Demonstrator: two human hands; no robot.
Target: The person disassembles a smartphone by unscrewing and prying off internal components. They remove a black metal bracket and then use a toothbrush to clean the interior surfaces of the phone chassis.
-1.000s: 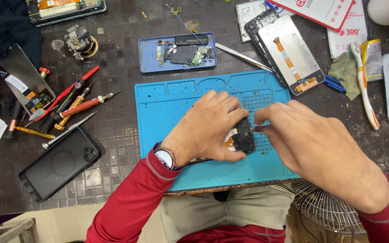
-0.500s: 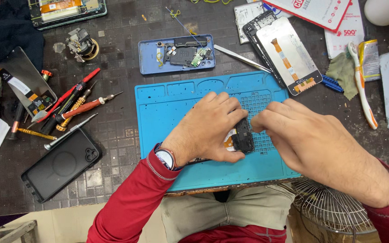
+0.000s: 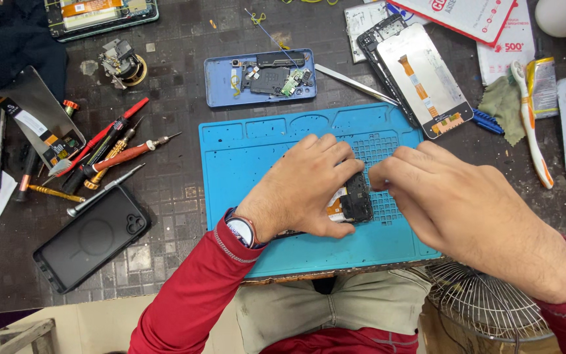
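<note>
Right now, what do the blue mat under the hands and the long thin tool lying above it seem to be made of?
The blue mat looks like soft silicone or rubber: matte, with moulded trays and a grid of small pockets. The thin tool, seemingly tweezers, looks like bare steel: silvery and shiny along its narrow length.

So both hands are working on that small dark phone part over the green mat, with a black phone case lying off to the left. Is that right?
Not quite: the mat is blue, not green, as the head view shows. Both the left hand and right hand are on the small dark phone part, and the black phone case lies to the left.
</note>
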